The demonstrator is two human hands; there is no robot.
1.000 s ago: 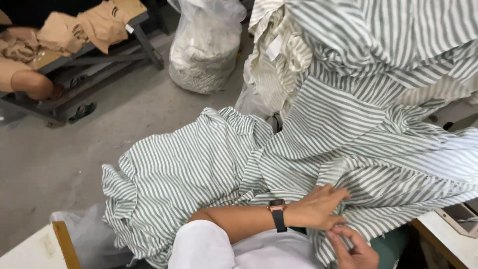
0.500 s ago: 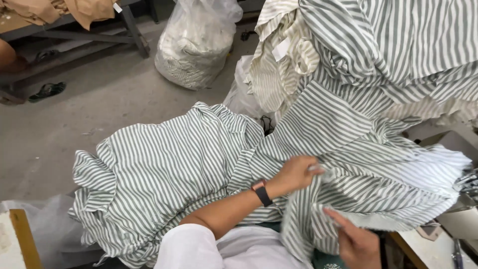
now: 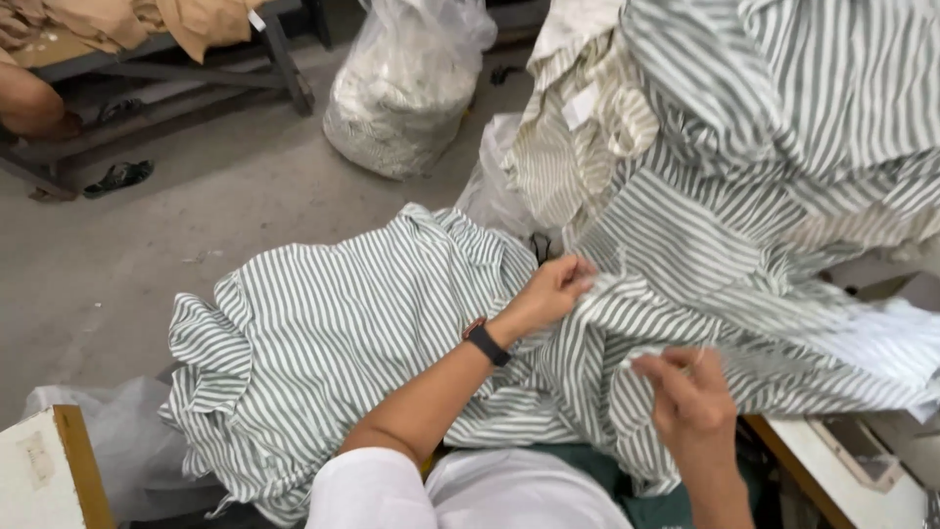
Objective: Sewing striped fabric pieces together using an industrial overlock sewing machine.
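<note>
Head view: left hand (image 3: pixel 556 290), black wristband (image 3: pixel 488 344), pinching fold of green-striped fabric (image 3: pixel 323 333) heaped across lap. Right hand (image 3: pixel 691 400) closed on same cloth's edge, lower right. Clear plastic sack (image 3: pixel 406 88) on concrete floor (image 3: pixel 117 264) behind.

1. Two bare hands of one person: the left hand (image 3: pixel 556 291) and the right hand (image 3: pixel 691 400), both gripping striped cloth.
2. One black wristband (image 3: pixel 488 344), on the left wrist.
3. Two heaps of green-and-white striped garments: one heap (image 3: pixel 323 333) spread low at the left, one tall pile (image 3: pixel 764 147) at the upper right.
4. One clear plastic sack (image 3: pixel 406 83), stuffed full, on the floor.
5. One dark sandal (image 3: pixel 117 177) on the floor at the left edge.
6. One low metal rack (image 3: pixel 181 73) along the top edge, carrying one heap of tan cloth (image 3: pixel 127 20).
</note>
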